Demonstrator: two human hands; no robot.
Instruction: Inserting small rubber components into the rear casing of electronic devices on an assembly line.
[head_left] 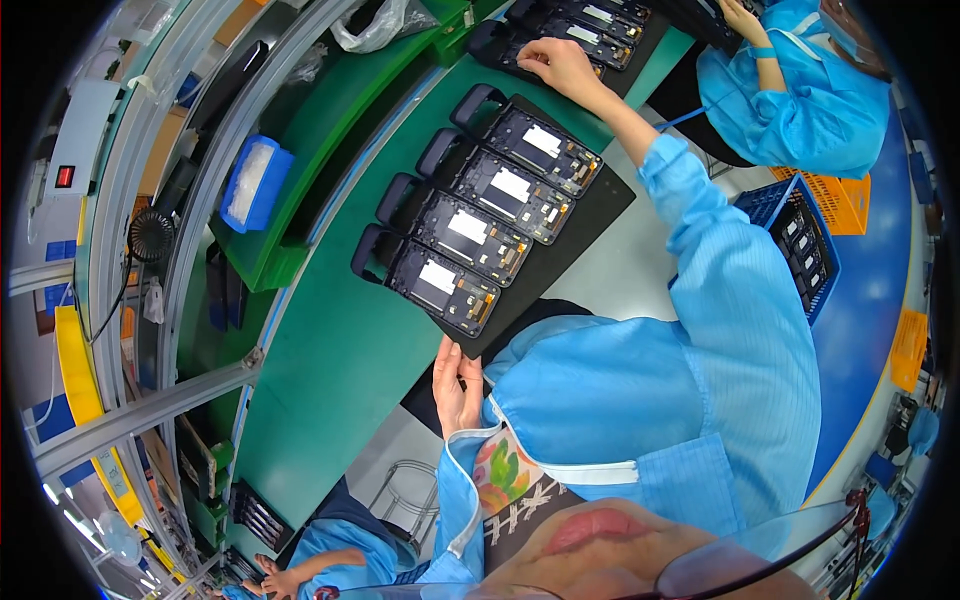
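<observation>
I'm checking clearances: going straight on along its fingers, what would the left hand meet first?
The left hand would likely first meet the black mat, whose corner is at its fingertips, then the nearest black device; depth is unclear, so it might pass beneath.

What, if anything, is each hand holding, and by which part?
Left hand: the black mat, by its near corner. Right hand: hold cannot be told.

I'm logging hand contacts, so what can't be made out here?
All in the head view:
Right hand: exact contact, hidden by its own curled fingers.
Left hand: whether it grips or merely touches the mat, too small to tell.
Far phones: row cut off by the upper edge.
Near phones: finest parts, too small.
</observation>
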